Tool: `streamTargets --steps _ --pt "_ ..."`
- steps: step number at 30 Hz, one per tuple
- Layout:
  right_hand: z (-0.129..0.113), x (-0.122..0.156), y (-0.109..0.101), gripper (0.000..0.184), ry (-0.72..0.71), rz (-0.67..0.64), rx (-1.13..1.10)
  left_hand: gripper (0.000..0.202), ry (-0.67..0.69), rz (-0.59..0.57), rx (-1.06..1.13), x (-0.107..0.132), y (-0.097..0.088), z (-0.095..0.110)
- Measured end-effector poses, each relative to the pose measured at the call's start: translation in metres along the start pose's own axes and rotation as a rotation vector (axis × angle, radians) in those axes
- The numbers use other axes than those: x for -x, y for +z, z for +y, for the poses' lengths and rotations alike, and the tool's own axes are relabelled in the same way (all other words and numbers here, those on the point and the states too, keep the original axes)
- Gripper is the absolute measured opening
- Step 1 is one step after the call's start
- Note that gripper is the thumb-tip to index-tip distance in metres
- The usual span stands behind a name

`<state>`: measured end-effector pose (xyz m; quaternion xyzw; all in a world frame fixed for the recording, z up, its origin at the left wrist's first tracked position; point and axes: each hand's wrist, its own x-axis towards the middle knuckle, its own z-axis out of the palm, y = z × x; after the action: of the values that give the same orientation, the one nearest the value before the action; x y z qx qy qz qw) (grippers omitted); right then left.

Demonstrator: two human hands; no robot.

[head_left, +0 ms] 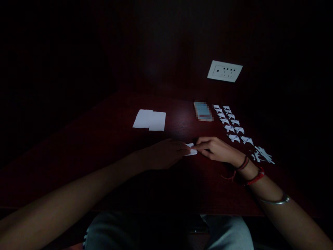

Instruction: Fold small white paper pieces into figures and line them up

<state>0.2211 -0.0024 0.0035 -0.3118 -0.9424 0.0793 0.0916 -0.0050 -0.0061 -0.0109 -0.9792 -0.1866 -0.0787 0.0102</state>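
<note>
A small piece of white folded paper (193,152) lies low over the dark red table between my hands. My left hand (169,152), with a ring on one finger, is closed on the paper's left end, its fingertips mostly in shadow. From the right, my right hand (214,149) touches the paper with its fingers bent and pinched at its upper edge. The thumb's exact contact is hard to see. Further right, small folded white paper shapes (234,138) stand in two rows, several in each. Below them is a loose pile of thin paper strips (262,155).
Two blank white paper sheets (157,121) lie side by side, slightly overlapping, at the back left. A phone-like object (203,111), pixelated, rests left of the folded rows. A white power socket (225,71) is on the dark wall behind. The table's front edge runs above my knees.
</note>
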Motion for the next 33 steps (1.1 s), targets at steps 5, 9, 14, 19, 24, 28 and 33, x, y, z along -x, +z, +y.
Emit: streamTargets --steps 5,9,14,19,24,28,33 --pt "-0.004 0.0 -0.001 0.03 -0.014 -0.041 0.175 0.036 0.0 0.005 0.005 -0.001 0.001 0.0" --pt "-0.013 -0.001 -0.003 0.024 -0.023 -0.088 0.348 0.034 -0.026 0.02 -0.002 -0.002 0.0 0.002" --pt "-0.017 0.002 -0.008 0.022 -0.009 -0.119 0.395 0.033 -0.022 0.035 0.01 -0.002 -0.002 0.004" --pt "-0.007 0.011 -0.011 0.028 0.044 -0.068 0.272 0.031 0.014 0.039 0.012 0.0 0.0 0.0" --pt "-0.005 0.008 -0.01 0.028 0.032 0.033 0.063 0.032 0.04 0.05 -0.006 0.001 0.002 -0.002" --pt "-0.009 0.002 -0.008 0.027 0.004 -0.002 0.018 0.032 0.039 0.065 -0.014 -0.001 0.001 -0.001" --pt "-0.012 -0.001 -0.008 0.034 -0.01 -0.059 0.039 0.03 0.042 0.055 -0.026 -0.004 0.0 0.0"
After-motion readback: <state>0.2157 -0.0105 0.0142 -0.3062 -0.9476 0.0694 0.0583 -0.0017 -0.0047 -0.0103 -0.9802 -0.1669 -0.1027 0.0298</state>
